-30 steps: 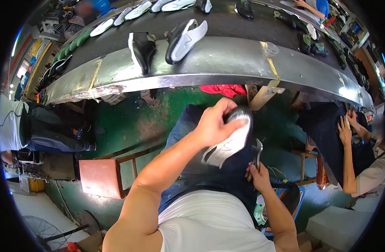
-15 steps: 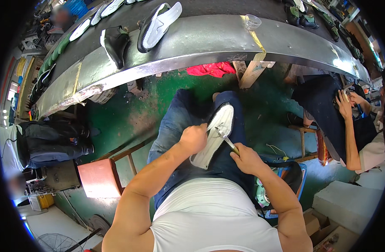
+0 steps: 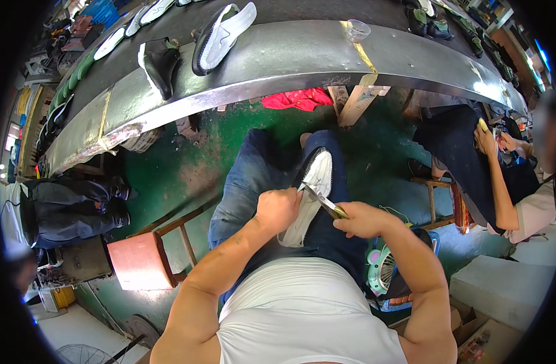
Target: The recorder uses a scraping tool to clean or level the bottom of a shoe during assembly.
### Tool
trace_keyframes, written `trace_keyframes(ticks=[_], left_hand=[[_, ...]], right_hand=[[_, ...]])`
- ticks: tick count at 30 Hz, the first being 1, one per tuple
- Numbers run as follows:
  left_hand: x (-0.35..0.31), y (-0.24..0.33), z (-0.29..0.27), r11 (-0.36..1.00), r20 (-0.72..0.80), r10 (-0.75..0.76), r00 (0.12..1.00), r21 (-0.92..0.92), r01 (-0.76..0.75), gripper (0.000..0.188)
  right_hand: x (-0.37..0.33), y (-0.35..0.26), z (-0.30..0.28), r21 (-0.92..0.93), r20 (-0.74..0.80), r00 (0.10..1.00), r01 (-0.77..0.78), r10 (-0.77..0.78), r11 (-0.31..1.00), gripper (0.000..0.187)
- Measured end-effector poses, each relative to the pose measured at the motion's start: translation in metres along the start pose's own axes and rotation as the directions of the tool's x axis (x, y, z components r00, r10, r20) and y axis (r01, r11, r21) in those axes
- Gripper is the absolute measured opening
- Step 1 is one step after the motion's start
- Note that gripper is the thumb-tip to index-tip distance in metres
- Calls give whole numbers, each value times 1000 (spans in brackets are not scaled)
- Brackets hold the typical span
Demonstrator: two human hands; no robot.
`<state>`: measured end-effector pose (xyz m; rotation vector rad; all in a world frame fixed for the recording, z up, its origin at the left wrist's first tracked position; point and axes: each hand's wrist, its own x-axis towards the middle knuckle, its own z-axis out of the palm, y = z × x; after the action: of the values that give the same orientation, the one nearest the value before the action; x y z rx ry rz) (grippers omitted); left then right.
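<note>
Across my right thigh lies a shoe [image 3: 318, 173] with its white underside up and a black stitched edge around the far end. My left hand [image 3: 278, 208] is closed in a pinch at the shoe's left edge; exactly what its fingertips grip is hidden. My right hand [image 3: 366, 219] is wrapped around the olive-coloured handle of a slim metal hand tool [image 3: 319, 197]. The tool slants over the underside, its tip close to my left fingertips. I cannot make out its exact kind.
Ahead curves a metal-edged workbench [image 3: 278, 57] with two black-and-white shoes, a clear cup [image 3: 357, 30] and more shoes. A red stool [image 3: 140, 261] stands at left, a small green fan [image 3: 381, 267] at right. Co-workers sit on both sides. Red cloth [image 3: 297, 99] lies under the bench.
The tool's tip has shifted left from mid-underside to my left fingertips, and my right hand has turned and moved slightly up. The whole view has shifted a little.
</note>
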<state>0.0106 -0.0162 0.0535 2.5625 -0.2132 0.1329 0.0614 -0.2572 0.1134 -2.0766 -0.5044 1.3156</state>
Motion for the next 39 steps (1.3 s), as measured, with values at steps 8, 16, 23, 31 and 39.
trace_keyframes(ticks=[8, 16, 23, 31, 39], left_hand=[[3, -35, 34, 634, 276, -382, 882, -616, 468, 33], [7, -47, 44, -134, 583, -198, 788, -812, 568, 77], [20, -36, 43, -56, 611, -303, 731, -777, 626, 74], [32, -25, 45, 110, 599, -411, 687, -715, 690, 65], [35, -6, 41, 457, 513, -515, 687, -514, 726, 72]], right_hand=[[10, -40, -15, -303, -66, 992, -119, 104, 945, 25], [46, 10, 74, 135, -382, 924, 76, -19, 988, 27], [54, 41, 81, 758, -111, 990, 31, 82, 651, 23], [8, 73, 13, 798, 144, 989, -133, 28, 588, 40], [56, 27, 4, -50, -394, 910, 115, -126, 992, 33]])
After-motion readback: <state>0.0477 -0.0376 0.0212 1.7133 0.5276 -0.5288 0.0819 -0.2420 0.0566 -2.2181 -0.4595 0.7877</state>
